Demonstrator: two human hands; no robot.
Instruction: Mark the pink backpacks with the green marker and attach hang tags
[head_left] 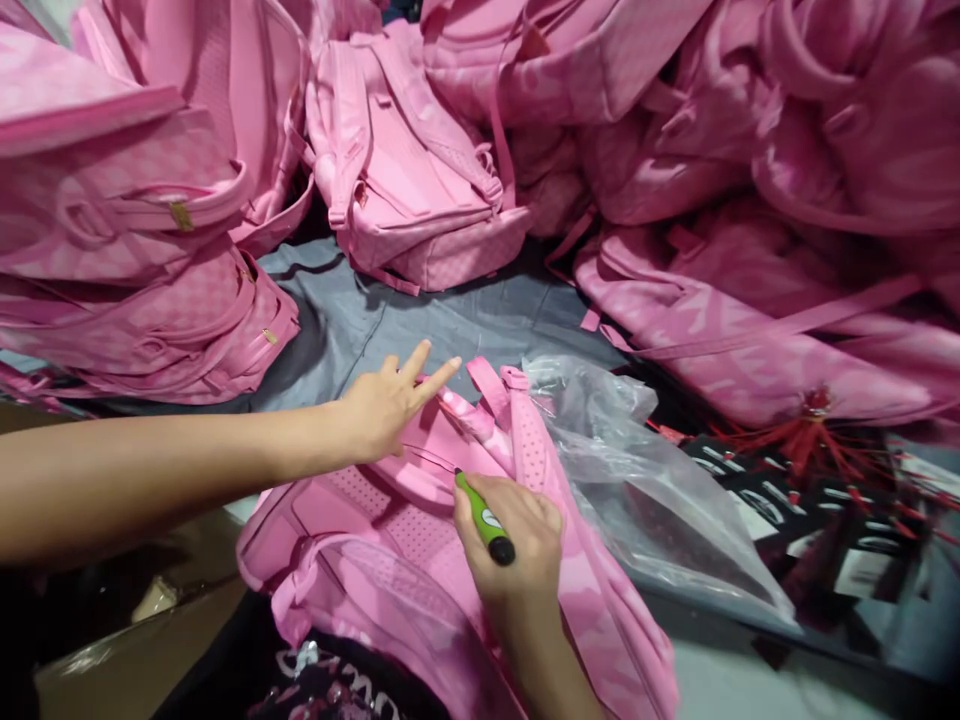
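Observation:
A pink backpack (420, 520) lies in front of me, its straps and dotted back panel facing up. My left hand (394, 400) rests at its upper part with the fingers spread and nothing held in them. In my right hand (517, 535) is a green marker (480, 510) with a black end. The marker's dark tip points at the pink panel near a seam, just below my left hand; whether it touches the fabric is too small to tell.
Pink backpacks (420, 170) are piled along the back and both sides on a grey cloth (375, 325). A clear plastic bag (652, 490) lies right of the backpack. Black tags (795, 520) with red strings lie farther right. A cardboard box (135, 650) is at lower left.

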